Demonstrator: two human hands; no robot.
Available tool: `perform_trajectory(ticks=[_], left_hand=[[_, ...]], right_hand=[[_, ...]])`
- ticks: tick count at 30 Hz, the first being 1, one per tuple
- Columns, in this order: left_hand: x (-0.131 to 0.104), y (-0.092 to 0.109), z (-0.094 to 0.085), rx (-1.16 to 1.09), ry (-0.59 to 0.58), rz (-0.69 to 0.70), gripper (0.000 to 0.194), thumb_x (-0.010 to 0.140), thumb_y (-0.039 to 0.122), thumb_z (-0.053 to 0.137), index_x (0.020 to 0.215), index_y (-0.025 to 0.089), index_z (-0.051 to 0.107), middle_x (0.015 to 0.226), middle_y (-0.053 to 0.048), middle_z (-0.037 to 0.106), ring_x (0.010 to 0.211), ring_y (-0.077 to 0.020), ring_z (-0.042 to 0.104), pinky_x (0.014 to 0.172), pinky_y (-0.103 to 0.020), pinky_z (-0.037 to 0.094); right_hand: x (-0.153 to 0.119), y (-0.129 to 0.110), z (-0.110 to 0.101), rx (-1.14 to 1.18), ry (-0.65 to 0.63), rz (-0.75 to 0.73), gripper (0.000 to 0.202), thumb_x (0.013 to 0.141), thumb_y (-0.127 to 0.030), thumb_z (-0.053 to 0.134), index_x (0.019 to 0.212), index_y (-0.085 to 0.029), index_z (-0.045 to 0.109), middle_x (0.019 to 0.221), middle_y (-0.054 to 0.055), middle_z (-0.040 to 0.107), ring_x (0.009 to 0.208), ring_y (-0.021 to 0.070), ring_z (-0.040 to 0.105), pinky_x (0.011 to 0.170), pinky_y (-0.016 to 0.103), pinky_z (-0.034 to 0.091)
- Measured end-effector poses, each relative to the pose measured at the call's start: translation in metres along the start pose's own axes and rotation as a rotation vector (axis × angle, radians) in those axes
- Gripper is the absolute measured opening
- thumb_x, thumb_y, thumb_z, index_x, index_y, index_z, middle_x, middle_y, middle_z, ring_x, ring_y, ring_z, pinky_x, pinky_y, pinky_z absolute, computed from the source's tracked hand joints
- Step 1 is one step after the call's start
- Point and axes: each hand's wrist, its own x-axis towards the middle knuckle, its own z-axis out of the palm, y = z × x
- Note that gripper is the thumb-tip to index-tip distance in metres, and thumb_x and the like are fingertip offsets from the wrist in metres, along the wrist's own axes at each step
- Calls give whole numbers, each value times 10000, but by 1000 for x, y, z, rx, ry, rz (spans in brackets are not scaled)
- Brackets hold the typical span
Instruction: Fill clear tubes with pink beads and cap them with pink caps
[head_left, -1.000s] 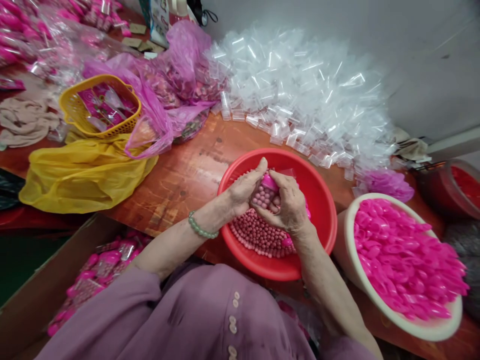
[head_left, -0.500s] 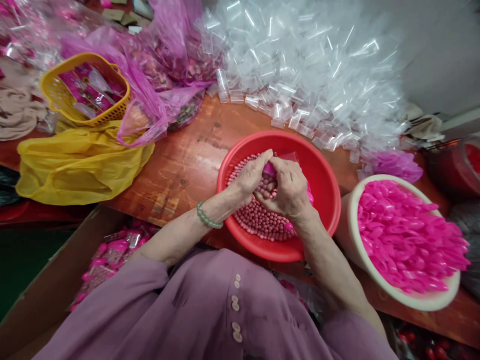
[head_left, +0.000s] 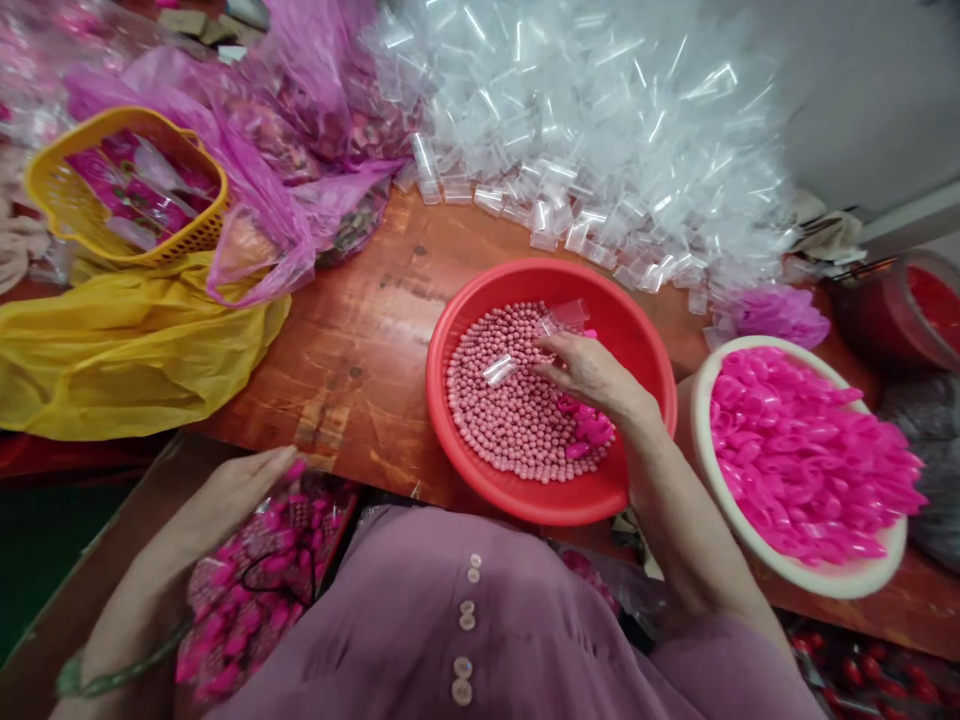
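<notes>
My left hand point(head_left: 236, 500), a green bead bracelet point(head_left: 124, 675) at its wrist, is over a box point(head_left: 97, 560) of clear packs with bright pink parts point(head_left: 247, 590). Its fingers are stretched out, and no held thing shows in them. Inside a red basin point(head_left: 450, 440), my right hand point(head_left: 596, 372) hovers above dusty-pink beads point(head_left: 499, 420) with thumb and fingers apart. Close to its fingertips lies a clear plastic piece point(head_left: 566, 315). Another clear tube point(head_left: 499, 370) rests on the beads, and bright pink caps point(head_left: 589, 430) sit under the hand.
To the right stands a cream bucket point(head_left: 701, 420) full of bright pink plastic parts point(head_left: 810, 450). Clear plastic tubes point(head_left: 585, 130) are heaped along the back. At left are a yellow basket point(head_left: 187, 235), a yellow bag point(head_left: 142, 350) and a purple plastic bag point(head_left: 292, 240) on the wooden table point(head_left: 352, 330).
My hands were together over the basin around a bright pink piece with beads. The left has swung down-left to the box; the right has stayed over the basin and opened.
</notes>
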Motion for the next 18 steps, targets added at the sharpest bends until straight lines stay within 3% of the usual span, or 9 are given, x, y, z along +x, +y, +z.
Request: perform_trajectory(ticks=[2, 4, 6, 7, 9, 12, 14, 16, 18], left_hand=[[-18, -48, 0, 193, 46, 45, 261, 865, 490, 559, 748, 329, 728, 695, 3, 763, 573, -255, 714, 444, -346, 558], [-30, -83, 0, 340, 55, 76, 265, 838, 519, 580, 709, 326, 707, 623, 3, 735, 503, -264, 694, 397, -347, 534], [-35, -94, -1, 410, 74, 68, 294, 821, 555, 585, 698, 310, 691, 617, -15, 729, 501, -283, 694, 398, -370, 539], [-34, -90, -3, 415, 76, 43, 305, 823, 567, 580, 723, 303, 696, 656, -27, 744, 541, -293, 711, 431, -388, 560], [-25, -63, -5, 373, 42, -46, 330, 852, 574, 551, 825, 294, 722, 790, -44, 781, 679, -302, 752, 558, -421, 611], [-2, 2, -6, 200, -8, -134, 399, 911, 558, 487, 969, 249, 732, 901, -43, 794, 798, -267, 760, 699, -392, 621], [16, 45, -1, 108, 78, -46, 399, 912, 510, 513, 1040, 198, 725, 902, -48, 787, 788, -224, 747, 735, -329, 605], [35, 82, 11, 9, 28, 89, 350, 943, 432, 492, 965, 184, 738, 745, -14, 752, 653, -161, 706, 654, -250, 573], [55, 111, 29, -44, 45, 267, 276, 945, 342, 519, 957, 170, 735, 731, -9, 740, 640, -135, 689, 650, -224, 558]], right_hand=[[11, -11, 2, -33, -52, -93, 325, 921, -274, 616, 1219, -146, 644, 1173, 150, 665, 1069, 264, 642, 923, 350, 471], [22, -22, 5, -88, -143, -143, 341, 917, -288, 628, 1232, -160, 638, 1162, 140, 644, 1051, 254, 637, 879, 319, 460], [30, -30, 10, -154, -225, -136, 318, 934, -308, 602, 1211, -159, 645, 1133, 136, 641, 996, 247, 646, 797, 301, 445], [33, -32, 12, -181, -252, -128, 305, 946, -318, 580, 1195, -156, 650, 1123, 135, 643, 978, 244, 648, 765, 297, 433], [36, -34, 16, -203, -282, -125, 290, 960, -331, 557, 1164, -152, 660, 1113, 131, 652, 972, 242, 649, 733, 292, 413], [35, -33, 22, -196, -301, -138, 283, 942, -308, 587, 1163, -144, 652, 1132, 132, 657, 970, 233, 647, 724, 283, 399], [33, -32, 25, -167, -302, -140, 238, 928, -265, 599, 1115, -128, 656, 1114, 135, 668, 942, 220, 643, 725, 275, 395], [31, -32, 25, -104, -299, -136, 165, 927, -236, 591, 1021, -120, 661, 1035, 125, 690, 888, 205, 635, 729, 271, 395], [30, -32, 23, -21, -262, -135, 150, 942, -248, 567, 948, -125, 654, 951, 114, 702, 847, 201, 624, 740, 277, 400]])
